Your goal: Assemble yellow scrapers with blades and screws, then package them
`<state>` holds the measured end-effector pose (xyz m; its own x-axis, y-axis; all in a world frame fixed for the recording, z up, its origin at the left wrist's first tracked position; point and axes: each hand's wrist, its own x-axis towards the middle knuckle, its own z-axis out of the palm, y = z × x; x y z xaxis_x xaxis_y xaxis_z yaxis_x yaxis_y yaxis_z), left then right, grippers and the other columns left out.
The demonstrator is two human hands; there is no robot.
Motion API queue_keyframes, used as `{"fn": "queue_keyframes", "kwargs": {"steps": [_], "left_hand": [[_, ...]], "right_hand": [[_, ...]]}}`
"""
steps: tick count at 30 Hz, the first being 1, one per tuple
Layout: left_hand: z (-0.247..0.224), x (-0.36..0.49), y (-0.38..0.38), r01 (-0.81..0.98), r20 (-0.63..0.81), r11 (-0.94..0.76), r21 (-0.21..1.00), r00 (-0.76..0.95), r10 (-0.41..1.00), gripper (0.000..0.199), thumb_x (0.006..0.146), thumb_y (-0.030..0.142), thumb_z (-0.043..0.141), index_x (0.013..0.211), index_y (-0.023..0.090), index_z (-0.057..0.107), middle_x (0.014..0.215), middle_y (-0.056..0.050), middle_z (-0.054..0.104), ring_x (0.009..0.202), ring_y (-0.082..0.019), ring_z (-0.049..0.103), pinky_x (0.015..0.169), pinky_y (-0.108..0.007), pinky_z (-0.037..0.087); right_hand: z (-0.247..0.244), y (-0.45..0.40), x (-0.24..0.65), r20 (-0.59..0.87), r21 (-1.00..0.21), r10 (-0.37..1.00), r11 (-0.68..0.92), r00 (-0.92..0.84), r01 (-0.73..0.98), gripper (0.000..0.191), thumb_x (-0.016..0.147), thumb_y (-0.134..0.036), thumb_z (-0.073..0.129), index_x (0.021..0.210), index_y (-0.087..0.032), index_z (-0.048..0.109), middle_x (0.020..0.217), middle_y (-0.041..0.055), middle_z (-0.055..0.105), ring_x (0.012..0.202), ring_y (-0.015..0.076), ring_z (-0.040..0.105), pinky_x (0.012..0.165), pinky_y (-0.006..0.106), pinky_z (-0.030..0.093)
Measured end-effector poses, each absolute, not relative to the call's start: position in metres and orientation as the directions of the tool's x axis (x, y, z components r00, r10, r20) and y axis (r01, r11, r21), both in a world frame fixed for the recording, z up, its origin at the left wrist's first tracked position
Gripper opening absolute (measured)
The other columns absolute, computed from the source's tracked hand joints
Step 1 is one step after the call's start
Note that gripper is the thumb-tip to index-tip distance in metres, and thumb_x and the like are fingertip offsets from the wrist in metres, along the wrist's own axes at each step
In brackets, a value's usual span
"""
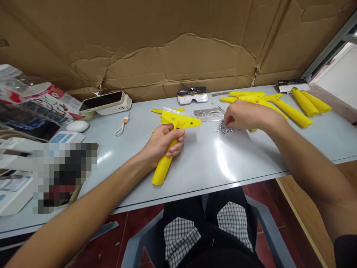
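My left hand is wrapped around the handle of a yellow plastic scraper. Its wide head points away from me, with a clear strip along the far edge and holes in its face. My right hand is pinched over a pile of small metal screws or nuts; its fingertips touch or hover just above them, and what they hold is hidden. A thin metal rod shows beside those fingers. Flat metal blades lie left of the right hand, several thin rods on top. More yellow parts lie behind the scraper.
Several yellow scrapers and yellow handle tubes lie at the right. Black-and-white packaging cards stand near the cardboard wall. A phone, a white mouse and a short white strap sit at the left.
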<state>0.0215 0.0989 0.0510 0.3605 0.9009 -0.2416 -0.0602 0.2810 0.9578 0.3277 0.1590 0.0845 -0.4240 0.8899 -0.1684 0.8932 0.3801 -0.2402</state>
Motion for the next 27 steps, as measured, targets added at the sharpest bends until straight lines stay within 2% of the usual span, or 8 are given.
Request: {"fn": "queue_keyframes", "kwargs": {"steps": [2, 5, 14, 17, 20, 22, 24, 27], "left_hand": [[0.052, 0.022, 0.099, -0.06, -0.242, 0.281, 0.958, 0.363, 0.9, 0.035, 0.081, 0.032, 0.086, 0.067, 0.017, 0.057, 0.045, 0.006, 0.046, 0.033, -0.002, 0.033, 0.033, -0.014, 0.025], [0.053, 0.022, 0.098, -0.06, -0.248, 0.289, 0.956, 0.367, 0.897, 0.036, 0.081, 0.032, 0.086, 0.066, 0.018, 0.057, 0.046, 0.006, 0.046, 0.033, -0.003, 0.033, 0.034, -0.014, 0.026], [0.052, 0.022, 0.098, -0.067, -0.246, 0.288, 0.955, 0.363, 0.899, 0.036, 0.081, 0.032, 0.087, 0.066, 0.018, 0.057, 0.046, 0.005, 0.047, 0.033, -0.003, 0.034, 0.033, -0.014, 0.026], [0.05, 0.021, 0.098, -0.065, -0.247, 0.289, 0.955, 0.362, 0.899, 0.035, 0.083, 0.032, 0.086, 0.067, 0.018, 0.058, 0.045, 0.005, 0.047, 0.032, -0.003, 0.034, 0.033, -0.014, 0.026], [0.048, 0.023, 0.096, -0.072, -0.255, 0.3, 0.951, 0.36, 0.897, 0.035, 0.083, 0.033, 0.086, 0.067, 0.018, 0.058, 0.044, 0.006, 0.045, 0.032, -0.003, 0.033, 0.033, -0.014, 0.025], [0.048, 0.026, 0.093, -0.087, -0.261, 0.311, 0.947, 0.361, 0.896, 0.036, 0.082, 0.034, 0.087, 0.067, 0.018, 0.058, 0.044, 0.007, 0.045, 0.032, -0.002, 0.032, 0.032, -0.014, 0.025], [0.049, 0.028, 0.091, -0.107, -0.257, 0.313, 0.944, 0.358, 0.898, 0.037, 0.08, 0.033, 0.089, 0.068, 0.018, 0.057, 0.046, 0.007, 0.046, 0.032, -0.002, 0.032, 0.032, -0.014, 0.026], [0.05, 0.031, 0.088, -0.129, -0.25, 0.311, 0.942, 0.352, 0.902, 0.036, 0.078, 0.031, 0.09, 0.069, 0.017, 0.057, 0.051, 0.006, 0.051, 0.033, -0.002, 0.034, 0.032, -0.014, 0.028]], "right_hand": [[0.091, 0.155, 0.322, -0.251, -0.127, 0.878, 0.387, -0.407, 0.913, 0.013, 0.088, -0.021, 0.074, 0.085, -0.023, 0.086, 0.095, 0.0098, 0.076, 0.077, 0.0218, 0.064, 0.07, 0.037, 0.044], [0.097, 0.151, 0.314, -0.285, -0.079, 0.872, 0.393, -0.398, 0.916, 0.018, 0.089, -0.017, 0.068, 0.08, -0.021, 0.083, 0.093, 0.0107, 0.075, 0.075, 0.0225, 0.065, 0.066, 0.038, 0.043], [0.089, 0.152, 0.317, -0.25, -0.112, 0.882, 0.383, -0.399, 0.917, 0.014, 0.086, -0.014, 0.073, 0.077, -0.022, 0.08, 0.096, 0.0105, 0.075, 0.072, 0.0222, 0.063, 0.065, 0.039, 0.044], [0.088, 0.153, 0.318, -0.106, -0.237, 0.858, 0.469, -0.503, 0.851, 0.011, 0.089, -0.018, 0.075, 0.081, -0.023, 0.082, 0.095, 0.0092, 0.076, 0.076, 0.0231, 0.064, 0.074, 0.042, 0.048], [0.087, 0.15, 0.312, 0.189, -0.4, 0.726, 0.672, -0.662, 0.623, 0.01, 0.094, -0.024, 0.075, 0.092, -0.026, 0.084, 0.11, 0.0079, 0.077, 0.102, 0.0286, 0.067, 0.093, 0.047, 0.051], [0.084, 0.147, 0.303, 0.366, -0.487, 0.637, 0.752, -0.678, 0.444, 0.009, 0.097, -0.03, 0.076, 0.095, -0.028, 0.085, 0.121, 0.0072, 0.076, 0.119, 0.0305, 0.065, 0.103, 0.05, 0.05], [0.078, 0.144, 0.294, 0.467, -0.555, 0.6, 0.771, -0.65, 0.312, 0.008, 0.097, -0.034, 0.079, 0.096, -0.029, 0.085, 0.126, 0.007, 0.074, 0.125, 0.0299, 0.064, 0.108, 0.051, 0.049], [0.066, 0.141, 0.283, 0.519, -0.622, 0.593, 0.756, -0.616, 0.204, 0.009, 0.097, -0.036, 0.082, 0.097, -0.027, 0.085, 0.127, 0.008, 0.075, 0.122, 0.0288, 0.067, 0.11, 0.052, 0.05]]}}
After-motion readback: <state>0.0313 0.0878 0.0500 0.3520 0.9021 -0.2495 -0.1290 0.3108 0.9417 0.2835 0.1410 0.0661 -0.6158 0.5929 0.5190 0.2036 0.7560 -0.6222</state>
